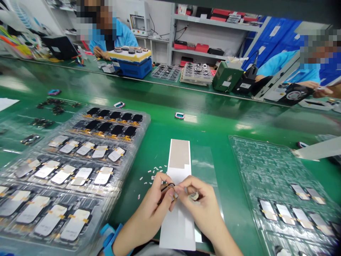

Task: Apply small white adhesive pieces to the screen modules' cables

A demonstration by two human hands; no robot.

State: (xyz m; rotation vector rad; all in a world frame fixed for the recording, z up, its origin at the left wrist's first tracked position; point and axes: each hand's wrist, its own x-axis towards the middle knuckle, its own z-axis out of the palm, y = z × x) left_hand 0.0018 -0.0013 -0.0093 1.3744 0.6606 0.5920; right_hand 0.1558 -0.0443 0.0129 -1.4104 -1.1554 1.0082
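My left hand (150, 209) and my right hand (198, 202) meet low in the middle of the view, over a long white backing sheet (179, 224). My left fingers pinch a small dark slim part (167, 189), and my right fingertips touch its end. A small pale item (194, 196) sits in my curled right fingers. Its exact kind is too small to tell. A beige pad (179, 153) lies on the sheet's far end. Several tiny white pieces (153, 173) are scattered on the green mat beside my left hand.
A clear tray of dark and silver flat panels with orange tabs (71, 160) fills the left side. Another clear tray (277, 177) lies right. A co-worker's hands (99, 53) work behind a blue machine (130, 67). Another person's hand (322, 91) is far right.
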